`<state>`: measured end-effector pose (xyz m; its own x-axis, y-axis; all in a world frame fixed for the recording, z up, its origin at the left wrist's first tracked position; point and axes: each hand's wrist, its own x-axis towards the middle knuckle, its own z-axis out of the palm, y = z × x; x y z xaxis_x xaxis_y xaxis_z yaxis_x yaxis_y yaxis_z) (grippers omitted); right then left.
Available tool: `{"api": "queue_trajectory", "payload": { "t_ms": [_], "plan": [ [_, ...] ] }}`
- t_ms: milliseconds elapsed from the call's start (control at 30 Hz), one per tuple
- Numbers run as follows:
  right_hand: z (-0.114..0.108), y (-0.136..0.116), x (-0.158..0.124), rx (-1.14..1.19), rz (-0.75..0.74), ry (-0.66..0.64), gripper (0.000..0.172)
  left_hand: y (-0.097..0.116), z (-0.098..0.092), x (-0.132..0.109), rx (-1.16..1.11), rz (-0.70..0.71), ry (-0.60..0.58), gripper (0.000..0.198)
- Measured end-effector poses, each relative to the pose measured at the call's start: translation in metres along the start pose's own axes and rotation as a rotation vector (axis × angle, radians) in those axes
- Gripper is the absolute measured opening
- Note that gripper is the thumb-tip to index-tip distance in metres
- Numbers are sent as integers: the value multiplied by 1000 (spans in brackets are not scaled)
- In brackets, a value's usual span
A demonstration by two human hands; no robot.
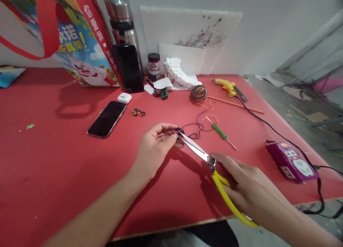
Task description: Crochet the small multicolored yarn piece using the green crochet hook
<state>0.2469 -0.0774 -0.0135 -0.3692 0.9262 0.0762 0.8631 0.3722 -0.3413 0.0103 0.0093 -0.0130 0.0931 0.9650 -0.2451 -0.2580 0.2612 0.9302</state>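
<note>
Between the thumb and fingers of my left hand [158,143] is a small dark multicoloured crochet piece [177,131]. My right hand [246,182] grips yellow-handled scissors [222,190], their blades slightly parted and their tips at the crochet piece. Whether yarn lies between the blades I cannot tell. Loose yarn [199,122] trails from the piece toward a multicoloured yarn ball [198,92]. Right of that strand lies a green-handled crochet hook [219,131], with a thin yarn loop near its upper end.
A finished-looking crochet bit [138,112], a phone [107,119] and an earbud case [124,97] lie to the left. Behind stand a second phone [129,68], a thermos [120,15] and a printed bag [88,54]. A corded glue gun [225,86] and purple box [292,161] are right.
</note>
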Motion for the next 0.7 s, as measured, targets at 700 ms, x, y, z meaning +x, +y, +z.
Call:
{"api": "queue_trajectory", "payload": {
  "t_ms": [700],
  "plan": [
    [-2,-2,2,15,9,10,25,1,2,-1,-18,33,-51,19]
  ]
}}
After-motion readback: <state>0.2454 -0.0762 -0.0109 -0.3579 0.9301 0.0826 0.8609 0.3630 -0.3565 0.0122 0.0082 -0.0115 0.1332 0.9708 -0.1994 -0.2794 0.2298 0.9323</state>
